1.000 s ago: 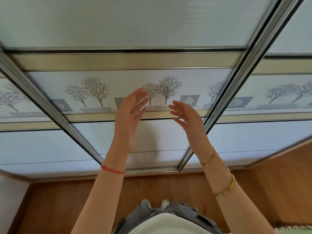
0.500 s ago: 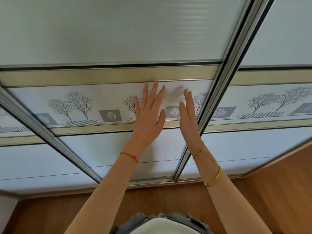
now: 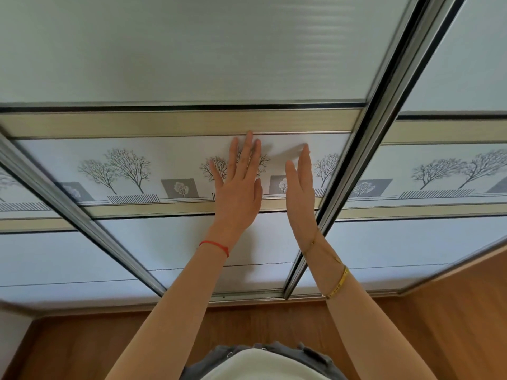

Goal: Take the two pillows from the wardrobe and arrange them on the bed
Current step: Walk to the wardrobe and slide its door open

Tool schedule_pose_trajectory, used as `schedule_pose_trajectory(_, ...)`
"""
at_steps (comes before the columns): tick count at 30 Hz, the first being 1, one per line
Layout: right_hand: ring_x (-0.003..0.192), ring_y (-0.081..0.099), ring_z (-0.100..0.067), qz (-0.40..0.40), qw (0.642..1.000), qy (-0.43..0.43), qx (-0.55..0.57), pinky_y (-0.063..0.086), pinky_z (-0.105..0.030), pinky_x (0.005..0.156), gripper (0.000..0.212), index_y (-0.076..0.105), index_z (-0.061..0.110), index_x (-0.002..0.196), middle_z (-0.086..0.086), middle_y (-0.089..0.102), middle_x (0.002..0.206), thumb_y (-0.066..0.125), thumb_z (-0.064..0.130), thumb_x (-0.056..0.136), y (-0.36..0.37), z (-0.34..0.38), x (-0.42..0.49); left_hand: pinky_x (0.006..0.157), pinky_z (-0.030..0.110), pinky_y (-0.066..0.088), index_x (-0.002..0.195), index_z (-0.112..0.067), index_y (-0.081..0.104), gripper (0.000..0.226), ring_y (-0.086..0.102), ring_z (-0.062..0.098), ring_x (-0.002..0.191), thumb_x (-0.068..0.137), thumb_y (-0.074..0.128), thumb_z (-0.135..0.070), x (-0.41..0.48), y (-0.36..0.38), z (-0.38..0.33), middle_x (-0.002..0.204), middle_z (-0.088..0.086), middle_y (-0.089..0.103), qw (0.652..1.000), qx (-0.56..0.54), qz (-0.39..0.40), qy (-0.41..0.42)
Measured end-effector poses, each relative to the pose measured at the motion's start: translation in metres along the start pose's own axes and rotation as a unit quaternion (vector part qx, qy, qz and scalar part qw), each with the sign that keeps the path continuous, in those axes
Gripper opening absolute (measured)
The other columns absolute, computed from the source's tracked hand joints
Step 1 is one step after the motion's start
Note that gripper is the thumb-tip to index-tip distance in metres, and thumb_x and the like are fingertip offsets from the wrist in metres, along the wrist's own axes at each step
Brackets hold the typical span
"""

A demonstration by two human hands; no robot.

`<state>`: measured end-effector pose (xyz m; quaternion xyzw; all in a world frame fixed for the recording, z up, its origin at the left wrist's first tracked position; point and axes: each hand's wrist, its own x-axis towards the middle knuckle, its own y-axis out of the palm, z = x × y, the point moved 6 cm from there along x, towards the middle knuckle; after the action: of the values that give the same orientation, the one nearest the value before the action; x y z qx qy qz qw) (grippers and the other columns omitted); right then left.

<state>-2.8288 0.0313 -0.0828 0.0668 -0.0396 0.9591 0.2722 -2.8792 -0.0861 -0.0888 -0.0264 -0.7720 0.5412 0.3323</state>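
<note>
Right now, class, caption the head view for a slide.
Left hand flat on the tree band of the shut wardrobe door, right hand open beside it.

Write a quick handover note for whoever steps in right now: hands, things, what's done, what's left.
Left hand: open, flat on the tree-printed band of the middle wardrobe door.
Right hand: open, edge-on beside it, near the door's right frame.
Pillows and bed: not in view.
Done: nothing yet; no door opening shows.
Left: slide the door, take both pillows, arrange them on the bed.

wardrobe door (image 3: 178, 64) top cropped, interior hidden
</note>
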Motion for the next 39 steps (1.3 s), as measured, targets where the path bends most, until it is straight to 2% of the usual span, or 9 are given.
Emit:
schedule_pose_trajectory(9,0.148,0.012,0.001,0.082,0.995,0.013,0.055,0.013,-0.033,0.124,0.062,0.011,0.029,0.157,0.017,0.013,0.162,0.043,0.034,0.104,0.028,0.004,-0.011,0.12,0.066,0.008,0.161,-0.021,-0.003,0.075,-0.006,0.028,0.157,0.1,0.041,-0.02,-0.01,-0.013,0.037,0.17,0.003,-0.007,0.997,0.062,0.001,-0.035)
schedule_pose_trajectory(14,0.139,0.027,0.006,0.149,0.987,0.011,0.058,0.031,-0.003,0.104,0.059,0.023,0.028,0.156,0.015,0.026,0.159,0.046,0.035,0.102,0.043,0.005,-0.018,0.123,0.061,0.006,0.161,-0.02,0.0,0.072,-0.004,0.033,0.156,0.1,0.038,-0.017,-0.021,-0.03,0.064,0.17,0.004,-0.006,0.993,0.086,-0.005,-0.08)
schedule_pose_trajectory(18,0.124,0.053,-0.007,0.045,0.998,-0.043,0.024,0.041,-0.034,0.11,0.04,0.048,0.018,0.138,0.009,0.061,0.128,0.053,0.028,0.1,0.034,0.016,-0.017,0.125,0.057,0.008,0.161,-0.025,-0.003,0.073,-0.008,0.038,0.155,0.1,0.037,-0.016,-0.03,-0.046,0.088,0.169,0.004,-0.012,0.987,0.068,0.004,-0.144)
schedule_pose_trajectory(23,0.117,0.05,-0.023,-0.095,0.99,-0.103,-0.012,0.041,-0.045,0.104,0.039,0.047,0.006,0.131,-0.006,0.052,0.12,0.059,0.013,0.094,0.024,0.023,-0.003,0.122,0.061,0.014,0.16,-0.028,-0.006,0.075,0.0,0.041,0.155,0.102,0.041,-0.02,-0.038,-0.065,0.111,0.169,0.002,-0.017,0.972,0.014,0.024,-0.232)
schedule_pose_trajectory(26,0.13,0.043,-0.021,-0.033,0.992,-0.108,-0.054,0.032,-0.036,0.115,0.043,0.045,0.003,0.139,-0.009,0.049,0.136,0.054,0.014,0.098,0.045,0.022,0.011,0.118,0.059,0.028,0.161,-0.026,0.005,0.076,0.021,0.039,0.151,0.1,0.048,-0.015,-0.04,-0.078,0.11,0.17,0.004,-0.002,0.962,-0.082,-0.035,-0.257)
schedule_pose_trajectory(29,0.128,0.048,-0.017,0.052,0.995,-0.085,-0.025,0.04,-0.015,0.102,0.04,0.048,0.008,0.139,-0.007,0.053,0.139,0.051,0.019,0.101,0.073,0.018,0.017,0.104,0.042,0.047,0.153,-0.016,0.037,0.057,0.048,0.023,0.13,0.098,0.049,-0.006,-0.042,-0.083,0.093,0.154,0.009,0.039,0.953,-0.171,-0.122,-0.218)
schedule_pose_trajectory(31,0.117,0.057,-0.019,0.089,0.994,-0.067,-0.018,0.049,-0.027,0.096,0.035,0.055,0.009,0.133,-0.006,0.061,0.128,0.052,0.021,0.1,0.089,0.016,0.022,0.097,0.035,0.049,0.146,-0.013,0.046,0.049,0.055,0.019,0.116,0.097,0.049,-0.003,-0.042,-0.073,0.083,0.14,0.009,0.052,0.94,-0.238,-0.107,-0.218)
schedule_pose_trajectory(33,0.106,0.063,-0.019,0.118,0.991,-0.053,-0.012,0.055,-0.035,0.09,0.031,0.059,0.008,0.127,-0.007,0.066,0.119,0.055,0.021,0.099,0.105,0.017,0.025,0.101,0.036,0.047,0.146,-0.011,0.045,0.05,0.055,0.018,0.117,0.097,0.051,-0.002,-0.042,-0.06,0.078,0.139,0.009,0.055,0.929,-0.283,-0.072,-0.226)
schedule_pose_trajectory(39,0.095,0.064,-0.013,0.178,0.981,-0.072,-0.004,0.047,-0.004,0.078,0.027,0.063,0.004,0.117,-0.001,0.067,0.103,0.063,0.018,0.094,0.145,0.025,0.03,0.114,0.035,0.039,0.154,-0.011,0.033,0.062,0.049,0.024,0.135,0.096,0.054,-0.004,-0.05,-0.042,0.085,0.15,0.011,0.047,0.916,-0.302,-0.036,-0.261)
